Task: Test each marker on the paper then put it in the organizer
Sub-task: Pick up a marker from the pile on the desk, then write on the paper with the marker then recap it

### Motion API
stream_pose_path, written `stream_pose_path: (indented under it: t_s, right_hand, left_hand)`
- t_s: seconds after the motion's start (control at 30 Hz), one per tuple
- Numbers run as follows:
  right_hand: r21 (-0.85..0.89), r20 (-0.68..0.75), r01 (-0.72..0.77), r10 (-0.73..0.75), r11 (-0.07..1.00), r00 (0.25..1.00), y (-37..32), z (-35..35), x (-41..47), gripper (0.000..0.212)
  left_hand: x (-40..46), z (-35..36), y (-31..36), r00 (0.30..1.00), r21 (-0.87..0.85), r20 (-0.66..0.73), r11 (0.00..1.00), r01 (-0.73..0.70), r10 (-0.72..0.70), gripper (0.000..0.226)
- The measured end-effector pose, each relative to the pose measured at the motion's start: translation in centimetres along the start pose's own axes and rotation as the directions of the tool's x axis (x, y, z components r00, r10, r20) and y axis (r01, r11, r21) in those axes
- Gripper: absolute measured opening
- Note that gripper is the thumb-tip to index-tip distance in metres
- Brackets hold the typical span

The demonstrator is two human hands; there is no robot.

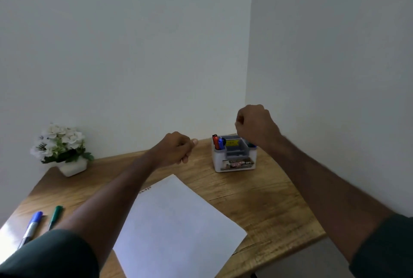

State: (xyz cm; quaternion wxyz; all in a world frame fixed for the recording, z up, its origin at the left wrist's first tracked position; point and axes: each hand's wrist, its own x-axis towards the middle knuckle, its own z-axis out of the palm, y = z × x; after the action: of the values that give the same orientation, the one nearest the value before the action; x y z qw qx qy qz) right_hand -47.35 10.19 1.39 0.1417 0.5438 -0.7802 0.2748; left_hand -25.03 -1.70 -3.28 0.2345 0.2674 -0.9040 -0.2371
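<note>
A wooden counter (257,206) sits in a white-walled corner. My right grip (254,125), fingers curled, hovers over the white-and-grey plastic organizer (234,161); whether it pinches a marker I cannot tell. My left grip (176,147) is a loose empty fist. Red and blue markers (218,142) stand inside. Untested, I judge: a blue-capped marker (33,224) and green marker (54,216), lower left, beside the white paper sheet (176,226).

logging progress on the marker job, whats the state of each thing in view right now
left hand: fingers curled, holds nothing visible
right hand: fist above the organizer, contents hidden
organizer: upright, red marker and blue marker standing in its left slot
paper: flat on table, faint marks at far edge
blue-capped marker: lying capped on table
green marker: lying capped beside it
flower pot: upright
</note>
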Motion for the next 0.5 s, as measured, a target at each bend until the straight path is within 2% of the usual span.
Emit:
stream_pose_path:
  t_s: [0.17, 0.3, 0.5]
  right_hand:
    - [0.141, 0.053, 0.234, -0.243, 0.962, 0.969, -9.1, 3.2, -3.5, 0.017]
    - [0.255, 0.173, 0.279, -0.327, 0.926, 0.929, -16.8, 7.1, -6.2, 0.015]
    - [0.357, 0.375, 0.414, -0.535, 0.837, 0.757, -26.5, 11.7, -10.8, 0.013]
  left_hand:
    - [-3.9, -2.9, -2.0, 0.994, 0.097, -0.095, 0.993, 0.069, -0.06, 0.047]
    - [-9.6, -6.1, -5.4, 0.98, 0.224, -0.151, 0.961, 0.163, -0.131, 0.041]
    - [-20.6, -10.6, -11.8, 0.887, 0.156, -0.365, 0.921, 0.357, -0.282, 0.043]
